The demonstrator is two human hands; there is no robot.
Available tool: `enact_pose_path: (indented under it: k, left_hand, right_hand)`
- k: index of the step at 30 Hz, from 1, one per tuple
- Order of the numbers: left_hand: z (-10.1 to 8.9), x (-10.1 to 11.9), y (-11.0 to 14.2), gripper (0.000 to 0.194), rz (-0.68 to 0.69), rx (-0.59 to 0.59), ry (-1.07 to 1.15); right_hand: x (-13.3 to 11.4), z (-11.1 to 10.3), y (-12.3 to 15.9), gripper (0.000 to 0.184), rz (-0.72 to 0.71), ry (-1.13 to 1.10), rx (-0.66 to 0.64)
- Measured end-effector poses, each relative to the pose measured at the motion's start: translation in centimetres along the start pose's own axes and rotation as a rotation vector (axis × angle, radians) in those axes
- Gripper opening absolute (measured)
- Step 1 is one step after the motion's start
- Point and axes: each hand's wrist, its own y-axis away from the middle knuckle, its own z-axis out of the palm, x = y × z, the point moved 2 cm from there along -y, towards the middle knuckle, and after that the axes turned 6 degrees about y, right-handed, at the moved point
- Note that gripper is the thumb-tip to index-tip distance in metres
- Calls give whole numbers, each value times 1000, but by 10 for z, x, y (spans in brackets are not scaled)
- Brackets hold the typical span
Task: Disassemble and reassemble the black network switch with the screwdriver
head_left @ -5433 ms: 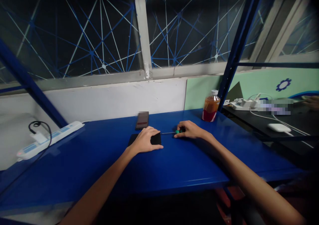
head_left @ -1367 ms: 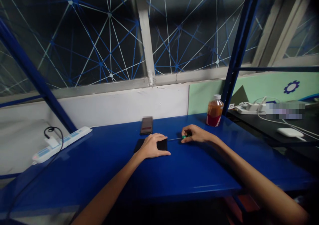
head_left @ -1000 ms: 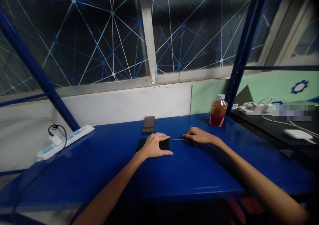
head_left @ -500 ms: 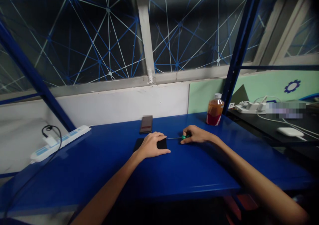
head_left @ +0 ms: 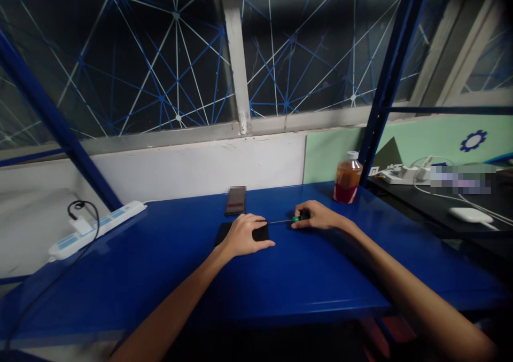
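A flat black rectangular object (head_left: 261, 231) lies on the blue table, much of it covered by my left hand (head_left: 244, 235). That hand holds it from above, with the fingers along its far side and the thumb stretched along the near side. A screwdriver (head_left: 295, 219) with a green and dark handle is gripped in the closed fingers of my right hand (head_left: 315, 215). Its thin shaft (head_left: 279, 222) points left, and the tip meets the right end of the black object near my left fingertips. Exact contact at the tip is too small to make out.
Just behind the black object lies a phone (head_left: 235, 200). A drink bottle (head_left: 348, 177) stands at the back right. On the left is a white power strip (head_left: 100, 230) with a black cable. To the right, a dark desk (head_left: 425, 204) carries cables and a white charger (head_left: 468, 214).
Both hands stay nearly in place. The right hand's grip on the screwdriver handle has turned slightly, and the view has shifted a little.
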Motion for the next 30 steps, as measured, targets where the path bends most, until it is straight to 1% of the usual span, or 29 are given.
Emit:
enact_pose_path:
  k: [4,8,13,17,20,22,26,30]
  left_hand:
    - [0,0,0,54,-9,-9,-11]
    - [-1,0,-1,53,-13,-28,-16]
    - [0,-2,-1,52,-8,-27,-23]
    - [1,-2,-1,53,-4,-25,-29]
    - [0,-2,-1,54,-4,-32,-31]
    - [0,-1,-1,54,-4,-35,-31]
    - [-1,-1,-1,55,-1,-38,-35]
    - [0,-2,-1,55,-1,-43,-34]
  right_hand:
    - [-4,3,0,37,0,-8,-4]
    - [-8,1,0,35,-10,-11,9]
    - [-4,0,0,37,-4,66,-43]
    - [-1,2,0,37,11,89,12]
    - [-3,5,0,32,19,88,0]
    - [-6,6,0,32,23,112,1]
    - [-11,3,0,34,28,154,52]
    - [-8,0,0,35,28,215,53]
